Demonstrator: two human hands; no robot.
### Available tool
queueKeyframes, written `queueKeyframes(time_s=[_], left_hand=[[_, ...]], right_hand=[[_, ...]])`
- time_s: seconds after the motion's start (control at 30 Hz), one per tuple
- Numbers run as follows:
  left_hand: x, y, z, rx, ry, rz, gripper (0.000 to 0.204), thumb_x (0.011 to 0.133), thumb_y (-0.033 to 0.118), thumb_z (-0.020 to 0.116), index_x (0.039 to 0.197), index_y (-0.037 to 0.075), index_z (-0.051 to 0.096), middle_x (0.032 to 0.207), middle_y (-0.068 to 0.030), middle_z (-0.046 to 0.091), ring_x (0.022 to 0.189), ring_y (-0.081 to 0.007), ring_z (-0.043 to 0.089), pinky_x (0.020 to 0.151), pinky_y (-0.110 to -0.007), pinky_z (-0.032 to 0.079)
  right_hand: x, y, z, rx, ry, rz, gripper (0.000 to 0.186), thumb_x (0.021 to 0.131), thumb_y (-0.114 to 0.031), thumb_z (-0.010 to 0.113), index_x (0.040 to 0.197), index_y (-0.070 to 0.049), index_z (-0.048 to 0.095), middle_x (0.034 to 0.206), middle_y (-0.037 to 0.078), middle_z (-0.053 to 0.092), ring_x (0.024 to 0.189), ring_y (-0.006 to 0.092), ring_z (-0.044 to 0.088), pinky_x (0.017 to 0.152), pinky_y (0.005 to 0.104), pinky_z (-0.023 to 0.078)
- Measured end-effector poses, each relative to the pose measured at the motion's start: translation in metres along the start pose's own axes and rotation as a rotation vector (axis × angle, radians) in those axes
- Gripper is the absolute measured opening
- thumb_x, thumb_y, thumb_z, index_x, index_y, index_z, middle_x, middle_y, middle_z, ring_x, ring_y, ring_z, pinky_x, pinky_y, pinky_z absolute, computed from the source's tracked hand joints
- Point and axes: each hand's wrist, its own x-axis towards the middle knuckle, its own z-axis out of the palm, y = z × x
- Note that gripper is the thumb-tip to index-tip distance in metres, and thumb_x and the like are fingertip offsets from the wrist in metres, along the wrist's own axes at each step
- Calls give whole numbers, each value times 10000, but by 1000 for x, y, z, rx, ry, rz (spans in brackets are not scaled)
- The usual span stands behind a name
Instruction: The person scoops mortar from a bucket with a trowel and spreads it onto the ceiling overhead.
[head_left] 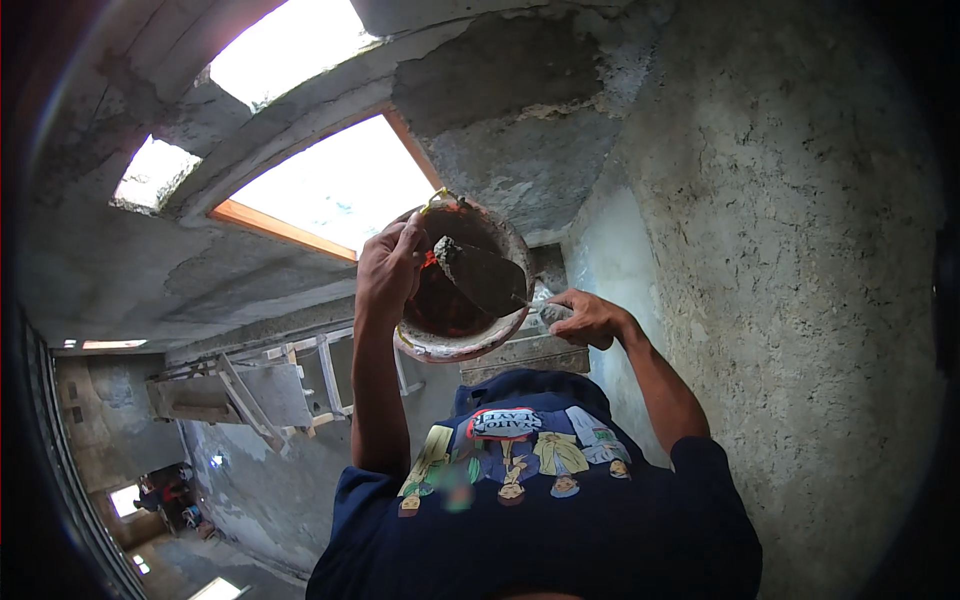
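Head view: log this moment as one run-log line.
left hand: holds bucket by rim | right hand: holds trowel by handle | trowel: blade at bucket mouth, grey clump on far end

The right hand hides part of the trowel handle. Far left, dark things look too small to tell.

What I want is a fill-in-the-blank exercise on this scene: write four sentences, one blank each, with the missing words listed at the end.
1. The left hand is at the rim of the bucket, while the hand gripping the trowel is the ____ one.
2. The trowel is gripped by its ____.
3. The shirt is dark ____.
4. In the picture, the window lies above and to the ____ of the bucket.

Missing words: right; handle; blue; left
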Motion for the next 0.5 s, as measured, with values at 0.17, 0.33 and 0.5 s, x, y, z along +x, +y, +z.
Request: queueKeyframes(time_s=[0.17,0.33,0.5], left_hand=[[3,-3,-6,129,61,18,409,1033,326,515,702,87,547,552,67,399,420,-21,324,376,-221,246],[8,-15,-13,227,101,39,441,1024,346,530,672,82,542,560,60,414,458,-31,355,408,-236,286],[12,-29,-18,352,85,126,423,1024,345,544,683,94,541,578,81,396,473,-6,316,424,-218,226]], right_hand=[[-8,20,10,44,147,-98,306,864,-222,622,1085,-10,615,757,53,640,648,120,596,577,292,500],[-15,9,13,651,176,-315,318,894,-254,564,1108,-21,534,821,59,578,637,144,572,571,303,499],[2,-37,-1,781,413,-686,291,939,-256,561,1133,-53,484,837,68,539,607,163,596,559,323,526]])
